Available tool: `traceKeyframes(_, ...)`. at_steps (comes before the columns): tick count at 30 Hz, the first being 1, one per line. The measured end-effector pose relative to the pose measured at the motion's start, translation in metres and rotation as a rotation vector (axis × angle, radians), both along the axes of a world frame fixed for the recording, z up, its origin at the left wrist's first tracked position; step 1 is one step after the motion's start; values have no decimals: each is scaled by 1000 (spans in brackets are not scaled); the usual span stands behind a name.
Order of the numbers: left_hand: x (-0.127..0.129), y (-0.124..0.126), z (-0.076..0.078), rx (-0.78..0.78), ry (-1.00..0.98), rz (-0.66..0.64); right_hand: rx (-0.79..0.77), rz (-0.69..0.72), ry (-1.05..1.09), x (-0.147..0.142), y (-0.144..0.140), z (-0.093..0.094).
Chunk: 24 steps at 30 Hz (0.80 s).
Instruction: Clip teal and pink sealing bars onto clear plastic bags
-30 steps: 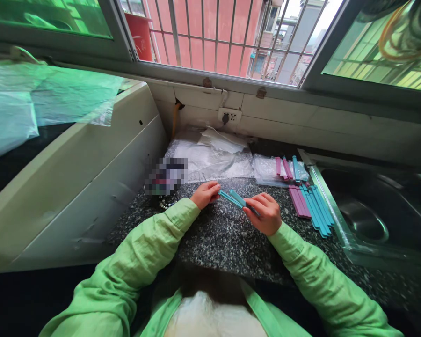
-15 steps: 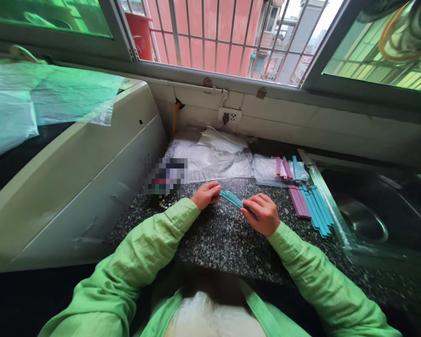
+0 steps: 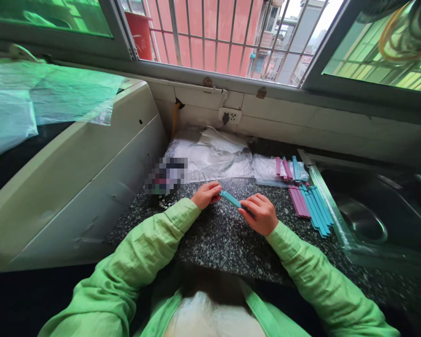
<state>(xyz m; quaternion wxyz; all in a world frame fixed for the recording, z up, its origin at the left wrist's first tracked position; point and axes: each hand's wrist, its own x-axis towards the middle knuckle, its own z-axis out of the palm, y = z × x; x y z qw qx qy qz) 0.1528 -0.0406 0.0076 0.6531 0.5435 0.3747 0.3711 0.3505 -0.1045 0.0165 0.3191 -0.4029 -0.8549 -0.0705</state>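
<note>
The left hand [image 3: 206, 194] and right hand [image 3: 262, 214] pinched opposite ends of a teal bag clip [image 3: 230, 199], probably to steady it.

Legible text, labels, brands or numbers: none. The pale marking [image 3: 140, 42] on the red bucket [image 3: 136, 28] is too indistinct to read.

Teal clip [image 3: 230, 199]: smooth plast. surf.
</note>
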Motion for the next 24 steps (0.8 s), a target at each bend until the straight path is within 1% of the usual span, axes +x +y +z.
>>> traceKeyframes(12, 0, -1, 1, 5, -10, -4, -16, 3, 3, -1, 1, -1)
traceKeyframes(24, 1, -2, 3, 3, -12, -17, -4, -1, -36, -3, 2, -8)
